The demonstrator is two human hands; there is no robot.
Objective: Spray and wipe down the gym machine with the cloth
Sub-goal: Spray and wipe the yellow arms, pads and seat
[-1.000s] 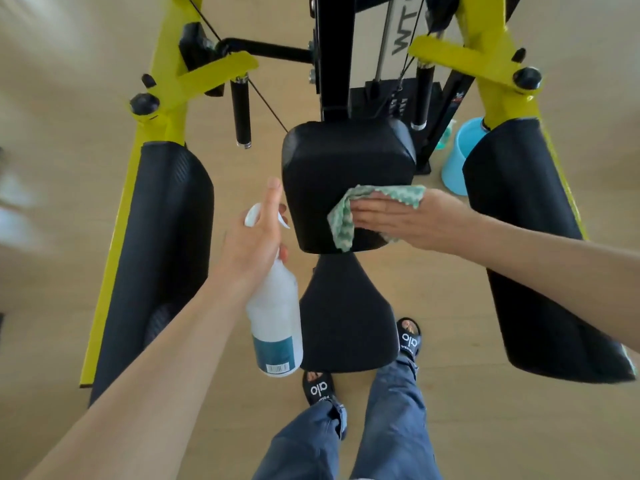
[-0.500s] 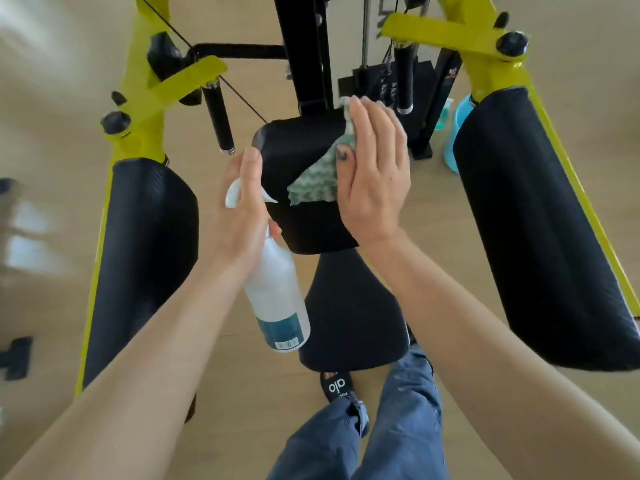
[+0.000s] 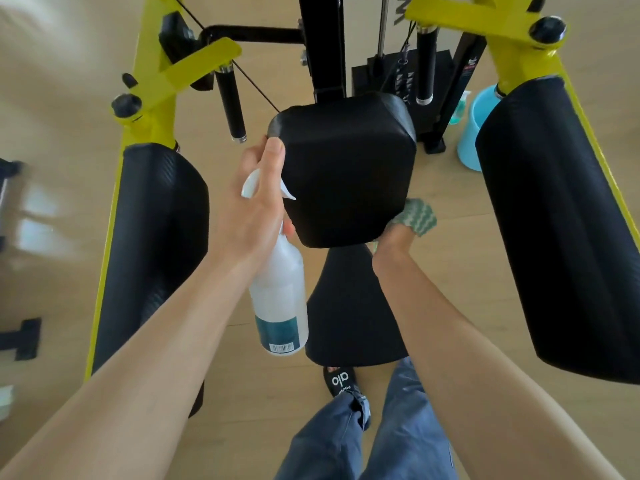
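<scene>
**Cloth at the back pad's lower right edge**

Cloth [image 3: 417, 216], green and white, was pressed by the right hand [image 3: 393, 239] against the lower right edge of the black back pad [image 3: 346, 168]; the pad hid the fingers, so that hold could not be judged. The left hand [image 3: 252, 209] gripped the spray bottle [image 3: 278, 306] by its neck, beside the pad's left edge. Bare floor lay between this pad and the long side pads [image 3: 561, 220]. A blue bucket [image 3: 474, 133] was partly hidden behind the right one.

Both forearms are bare, with no sleeves, watch or rings on the left hand [image 3: 254, 216] or the right hand [image 3: 393, 242]. The legs wear blue denim jeans [image 3: 367, 438]. One foot wears a black slide sandal [image 3: 340, 380] with white lettering across its strap.
</scene>
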